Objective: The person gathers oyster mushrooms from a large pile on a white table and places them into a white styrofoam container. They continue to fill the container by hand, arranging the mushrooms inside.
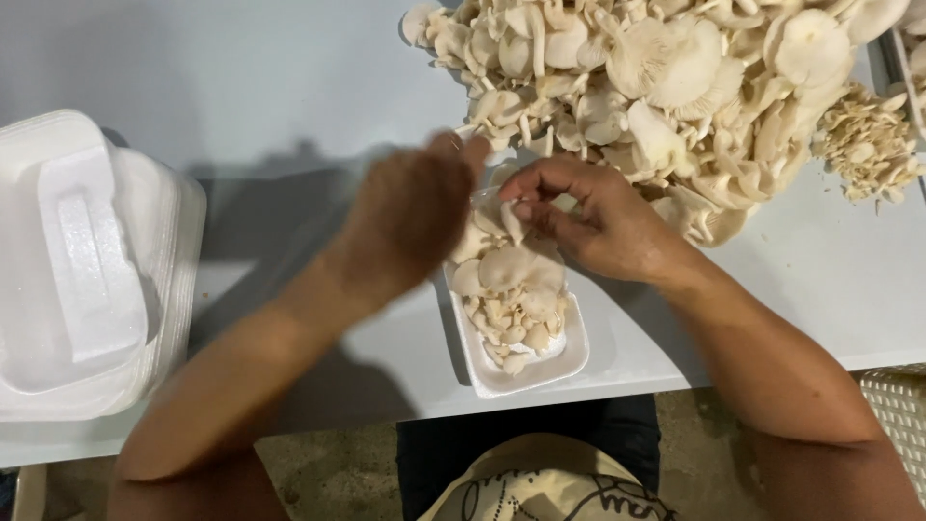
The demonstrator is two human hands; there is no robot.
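A white foam tray (569, 359) sits near the table's front edge, partly filled with pale oyster mushrooms (511, 289). Over the tray's far end, my right hand (598, 220) pinches a mushroom piece between thumb and fingers. My left hand (410, 217) is blurred, hovering just left of the tray's far end with fingers reaching toward the big heap; what it holds, if anything, is unclear. A large heap of loose oyster mushrooms (675, 87) covers the far right of the table.
A stack of white foam trays (87, 270) stands at the left. A small pile of mushroom trimmings (868, 145) lies at the far right. The pale table (289, 87) ends near my lap; a woven white surface (897, 405) shows bottom right.
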